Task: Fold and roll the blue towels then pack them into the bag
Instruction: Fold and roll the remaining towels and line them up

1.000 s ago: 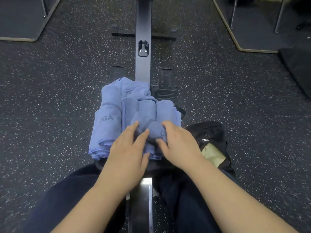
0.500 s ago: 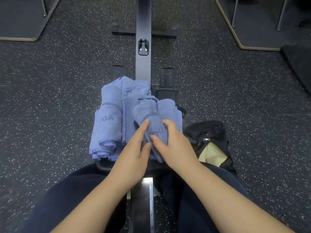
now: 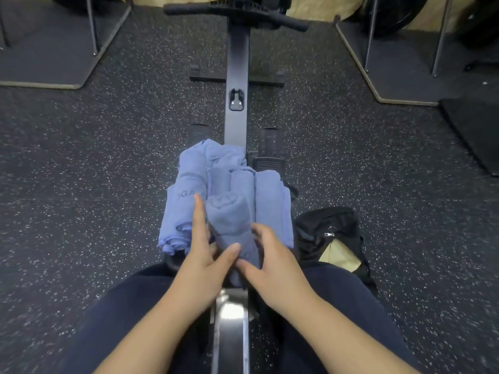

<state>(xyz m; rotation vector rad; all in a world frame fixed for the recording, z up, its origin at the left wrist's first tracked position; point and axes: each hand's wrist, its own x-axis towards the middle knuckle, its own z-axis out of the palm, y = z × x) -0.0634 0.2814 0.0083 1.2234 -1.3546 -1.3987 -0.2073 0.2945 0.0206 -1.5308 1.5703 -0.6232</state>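
Note:
A rolled blue towel [image 3: 229,220] stands tilted between my two hands, above the rowing machine seat. My left hand [image 3: 202,255] holds its left side, fingers stretched up along it and thumb across the front. My right hand [image 3: 270,255] grips its right side near the lower end. Behind it lie several more rolled blue towels [image 3: 267,201] side by side, and a looser folded one [image 3: 186,190] with dark lettering at the left. The black bag [image 3: 326,233] sits open on the floor to the right, with a pale yellow lining showing.
The rowing machine's rail [image 3: 237,109] runs away from me down the middle, with footrests [image 3: 268,139] and a handle bar [image 3: 235,12] at the far end. Speckled rubber floor [image 3: 94,171] lies on both sides. Dark mats and metal frame legs stand at the far corners.
Both hands have lifted one rolled towel off the pile and drawn it toward me, tilting it upright. The camera has tipped up, showing more of the machine.

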